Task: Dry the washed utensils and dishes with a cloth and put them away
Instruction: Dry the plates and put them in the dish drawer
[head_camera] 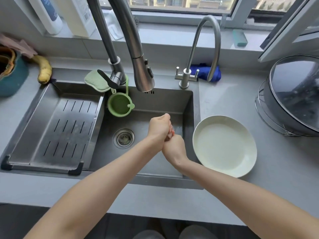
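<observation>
My left hand (159, 128) and my right hand (174, 147) are pressed together over the right side of the steel sink (151, 104). The left hand is curled into a fist around the fingers of the right hand, whose fingertips are hidden inside it. No utensil or cloth shows in either hand. A cream plate (224, 145) lies face up on the grey counter just right of the sink, its rim slightly over the sink's edge. A blue cloth (214, 73) lies bunched behind the small tap (184, 78).
A slotted steel drain tray (57, 126) fills the sink's left half. A green strainer (120, 106) hangs from the large pull-down faucet (143, 73), beside a green sponge (96, 81). A lidded pan on a wire rack (296, 97) stands far right. A banana (44, 69) and teal bowl (12, 78) are left.
</observation>
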Motion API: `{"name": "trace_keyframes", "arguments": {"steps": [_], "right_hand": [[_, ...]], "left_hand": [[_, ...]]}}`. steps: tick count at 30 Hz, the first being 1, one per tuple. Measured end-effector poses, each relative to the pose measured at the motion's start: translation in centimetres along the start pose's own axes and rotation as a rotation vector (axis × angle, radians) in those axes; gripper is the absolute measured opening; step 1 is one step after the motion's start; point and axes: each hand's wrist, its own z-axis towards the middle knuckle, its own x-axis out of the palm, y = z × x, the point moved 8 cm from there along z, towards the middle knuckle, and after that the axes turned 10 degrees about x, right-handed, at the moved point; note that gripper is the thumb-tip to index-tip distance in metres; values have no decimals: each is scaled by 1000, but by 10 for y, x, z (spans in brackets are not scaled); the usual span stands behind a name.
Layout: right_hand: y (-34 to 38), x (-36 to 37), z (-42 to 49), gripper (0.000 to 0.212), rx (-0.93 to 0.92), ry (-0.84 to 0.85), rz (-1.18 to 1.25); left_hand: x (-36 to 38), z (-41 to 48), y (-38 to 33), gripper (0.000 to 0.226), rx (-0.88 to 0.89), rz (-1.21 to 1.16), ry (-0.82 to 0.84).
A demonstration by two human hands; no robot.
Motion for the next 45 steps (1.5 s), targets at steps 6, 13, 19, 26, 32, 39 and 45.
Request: {"name": "trace_keyframes", "arguments": {"steps": [6,13,19,26,32,39,45], "right_hand": [[-7,1,1,31,-38,-51,-113],[-10,-11,7,45,138,128,98],[-9,-40,-11,78,159,464,294],[-6,-83,-34,70,16,393,270],[-32,-154,-47,39,-47,-110,474],[-77,-245,-72,44,17,-406,580],[-99,-260,-74,38,54,-400,681]], "left_hand": [[-2,-2,23,38,-169,-96,-48],[-8,-6,5,41,-229,-47,174],[-8,-27,-16,11,-28,285,736],[1,-26,-29,47,37,271,662],[65,-38,-15,36,-133,88,773],[83,-16,65,22,-145,533,520],[93,-8,79,32,-157,485,530]]}}
